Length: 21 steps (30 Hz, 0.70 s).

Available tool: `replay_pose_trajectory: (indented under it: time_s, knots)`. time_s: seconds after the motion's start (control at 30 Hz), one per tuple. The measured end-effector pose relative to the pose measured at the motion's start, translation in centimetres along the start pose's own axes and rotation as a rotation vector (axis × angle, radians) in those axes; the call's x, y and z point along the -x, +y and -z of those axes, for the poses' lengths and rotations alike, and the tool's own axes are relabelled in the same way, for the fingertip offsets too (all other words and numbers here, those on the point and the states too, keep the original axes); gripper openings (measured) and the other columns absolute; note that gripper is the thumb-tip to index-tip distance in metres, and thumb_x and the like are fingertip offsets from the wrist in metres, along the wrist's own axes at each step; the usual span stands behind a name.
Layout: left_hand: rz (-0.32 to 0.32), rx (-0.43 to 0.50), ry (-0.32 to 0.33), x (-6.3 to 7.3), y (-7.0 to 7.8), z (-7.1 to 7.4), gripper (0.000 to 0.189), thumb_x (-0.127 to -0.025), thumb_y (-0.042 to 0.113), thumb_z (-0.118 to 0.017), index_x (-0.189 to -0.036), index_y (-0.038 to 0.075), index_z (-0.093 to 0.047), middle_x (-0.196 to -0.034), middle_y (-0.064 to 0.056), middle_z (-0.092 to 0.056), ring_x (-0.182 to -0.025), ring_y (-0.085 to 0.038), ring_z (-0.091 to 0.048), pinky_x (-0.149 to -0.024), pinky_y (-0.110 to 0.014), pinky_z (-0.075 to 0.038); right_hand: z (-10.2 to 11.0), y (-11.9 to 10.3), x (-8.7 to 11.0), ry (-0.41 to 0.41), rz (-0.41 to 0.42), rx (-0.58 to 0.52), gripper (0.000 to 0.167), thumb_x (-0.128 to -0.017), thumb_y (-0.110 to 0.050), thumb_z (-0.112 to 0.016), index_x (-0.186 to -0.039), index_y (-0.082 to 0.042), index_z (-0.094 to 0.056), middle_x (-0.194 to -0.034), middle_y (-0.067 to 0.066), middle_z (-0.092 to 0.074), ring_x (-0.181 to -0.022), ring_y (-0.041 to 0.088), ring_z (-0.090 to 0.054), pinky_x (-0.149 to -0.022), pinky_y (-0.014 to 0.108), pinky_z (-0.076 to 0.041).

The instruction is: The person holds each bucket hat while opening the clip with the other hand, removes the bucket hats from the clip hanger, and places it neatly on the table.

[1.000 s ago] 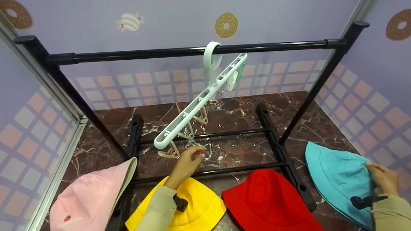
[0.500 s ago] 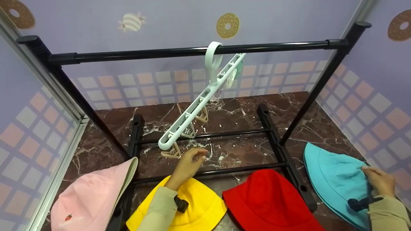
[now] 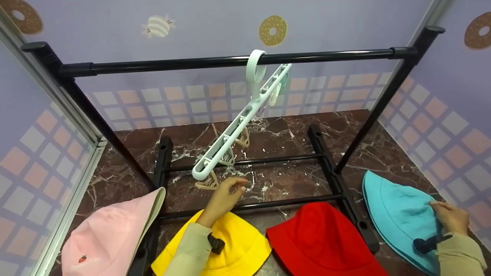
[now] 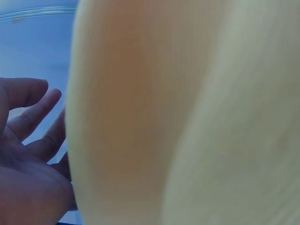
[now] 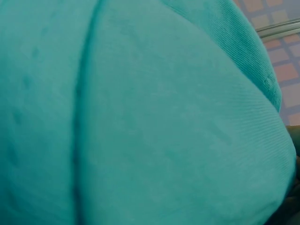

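Note:
A turquoise bucket hat (image 3: pixel 402 214) is at the right in the head view, its brim facing left. My right hand (image 3: pixel 450 218) pinches its crown between thumb and fingers. The same hat's cloth (image 5: pixel 178 122) fills most of the right wrist view. In the middle, my left hand (image 3: pixel 226 193) hovers with loosely bent fingers and nothing in them, right by a beige clip (image 3: pixel 209 183). That clip hangs from the near end of a pale clip hanger (image 3: pixel 230 136). In the left wrist view the fingers (image 4: pixel 33 117) look slightly bent, beside a large blurred beige surface.
A black rack bar (image 3: pixel 165 65) carries the hanger by its ring hook. Along the front lie a pink bucket hat (image 3: pixel 111 234), a yellow hat (image 3: pixel 234 245) and a red hat (image 3: pixel 322 237). Black base rods (image 3: pixel 280 202) cross the marbled floor, with patterned walls around.
The hanger has swung slightly, its near end drifting right. My right hand and the turquoise hat have shifted a little left; my left hand barely moved.

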<state>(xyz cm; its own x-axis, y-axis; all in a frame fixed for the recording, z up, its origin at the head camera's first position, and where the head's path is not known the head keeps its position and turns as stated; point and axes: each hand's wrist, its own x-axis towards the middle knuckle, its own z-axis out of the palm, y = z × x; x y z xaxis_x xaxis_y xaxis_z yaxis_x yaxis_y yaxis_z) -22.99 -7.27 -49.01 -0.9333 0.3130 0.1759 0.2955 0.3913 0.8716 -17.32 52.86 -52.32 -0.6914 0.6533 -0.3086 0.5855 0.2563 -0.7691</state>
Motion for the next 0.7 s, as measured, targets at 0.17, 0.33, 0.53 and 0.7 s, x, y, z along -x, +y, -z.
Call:
replay_pose_trajectory:
  time_s: [0.17,0.33,0.53,0.7]
  knots:
    - [0.052,0.001,0.002,0.15,0.18,0.01,0.024,-0.097,0.015,-0.056,-0.119,0.009,-0.064,-0.118,-0.01,-0.06,-0.104,-0.023,-0.057,-0.092,-0.041,-0.048,-0.1,0.04,0.14,0.007,0.001,0.041,0.029,-0.092,-0.043,-0.054,-0.093,-0.022,-0.074,-0.152,0.032,-0.023,-0.136,0.048,-0.027,-0.109,0.055,-0.032]
    - [0.071,0.017,-0.015,0.22,0.19,-0.03,0.023,-0.098,0.015,-0.055,-0.119,0.01,-0.063,-0.121,-0.012,-0.057,-0.105,-0.024,-0.055,-0.092,-0.041,-0.047,-0.35,-0.08,0.17,0.032,0.012,0.086,0.054,-0.094,-0.04,-0.053,-0.124,0.004,-0.061,-0.15,0.036,-0.023,-0.135,0.051,-0.026,-0.11,0.058,-0.029]
    - [0.066,0.032,-0.018,0.17,-0.02,-0.14,0.025,-0.098,0.013,-0.054,-0.12,0.005,-0.062,-0.123,-0.014,-0.057,-0.107,-0.027,-0.055,-0.093,-0.043,-0.047,-0.42,0.01,0.17,0.041,0.035,0.142,0.055,-0.094,-0.038,-0.053,-0.125,0.007,-0.057,-0.147,0.038,-0.026,-0.132,0.053,-0.028,-0.107,0.058,-0.031]
    - [0.059,0.026,-0.018,0.12,-0.11,-0.15,0.025,-0.098,0.012,-0.054,-0.12,0.004,-0.062,-0.122,-0.014,-0.058,-0.107,-0.027,-0.056,-0.094,-0.043,-0.047,-0.67,0.11,0.22,0.061,0.051,0.182,0.052,-0.094,-0.035,-0.053,-0.123,0.008,-0.057,-0.144,0.039,-0.029,-0.13,0.053,-0.03,-0.108,0.058,-0.03]
